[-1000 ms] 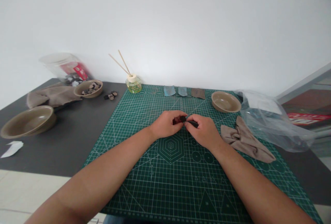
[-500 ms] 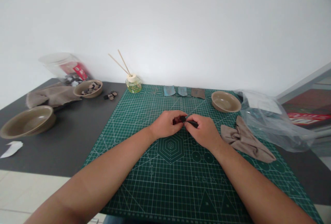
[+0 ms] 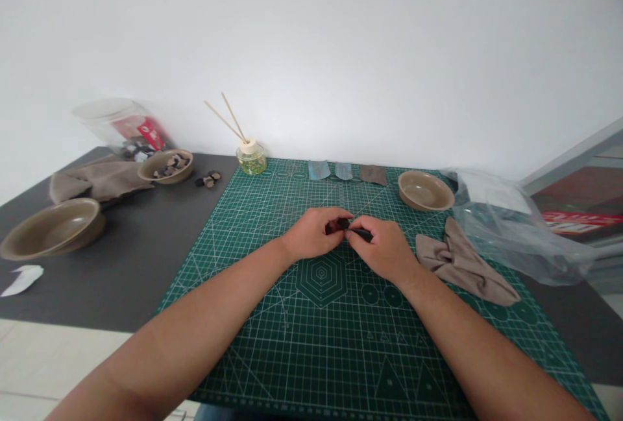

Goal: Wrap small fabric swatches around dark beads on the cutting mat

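Above the green cutting mat, my left hand is closed, pinching a small black piece between thumb and forefinger. My right hand touches it from the right, its fingertips pressed together around a dark, slender object whose far part is covered by the fingers. What kind of thing either one is, I cannot make out. To the right of my right hand lies a crumpled brown cloth. Behind the hands, two light blue scraps and a brown scrap lie in a row.
A brown bowl stands at the back right beside a clear plastic bag. On the left are a bowl of small pieces, loose pieces, a larger bowl, brown cloth and a reed diffuser.
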A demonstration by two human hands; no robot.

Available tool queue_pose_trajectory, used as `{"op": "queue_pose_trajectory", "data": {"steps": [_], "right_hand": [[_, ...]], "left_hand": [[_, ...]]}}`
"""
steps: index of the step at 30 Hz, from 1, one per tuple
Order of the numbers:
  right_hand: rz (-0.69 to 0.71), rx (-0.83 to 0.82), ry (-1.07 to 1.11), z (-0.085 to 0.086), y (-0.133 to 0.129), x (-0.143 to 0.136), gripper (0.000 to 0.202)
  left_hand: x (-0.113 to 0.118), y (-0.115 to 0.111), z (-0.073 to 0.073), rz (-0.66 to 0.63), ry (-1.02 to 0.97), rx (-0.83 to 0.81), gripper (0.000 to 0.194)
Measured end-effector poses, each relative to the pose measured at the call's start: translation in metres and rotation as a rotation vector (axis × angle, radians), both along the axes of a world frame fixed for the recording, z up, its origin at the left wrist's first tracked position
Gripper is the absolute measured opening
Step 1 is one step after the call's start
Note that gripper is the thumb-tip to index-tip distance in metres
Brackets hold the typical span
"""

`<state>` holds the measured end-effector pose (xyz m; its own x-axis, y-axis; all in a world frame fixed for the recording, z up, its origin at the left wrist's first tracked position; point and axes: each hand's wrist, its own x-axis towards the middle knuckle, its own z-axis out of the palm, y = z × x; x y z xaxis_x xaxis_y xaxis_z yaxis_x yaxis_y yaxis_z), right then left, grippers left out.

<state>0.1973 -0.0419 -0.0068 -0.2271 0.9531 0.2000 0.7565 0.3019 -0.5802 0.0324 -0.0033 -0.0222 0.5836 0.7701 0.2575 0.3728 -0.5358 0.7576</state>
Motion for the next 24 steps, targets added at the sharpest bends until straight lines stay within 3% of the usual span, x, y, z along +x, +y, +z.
{"op": "queue_pose_trajectory", "data": {"steps": [24], "right_hand": [[-0.047,0.020,0.011,-0.0023,0.0020,0.0013,0.015]], "left_hand": [[-0.0013,-0.0001,0.0001,-0.034,-0.019,0.027,0.031]]}}
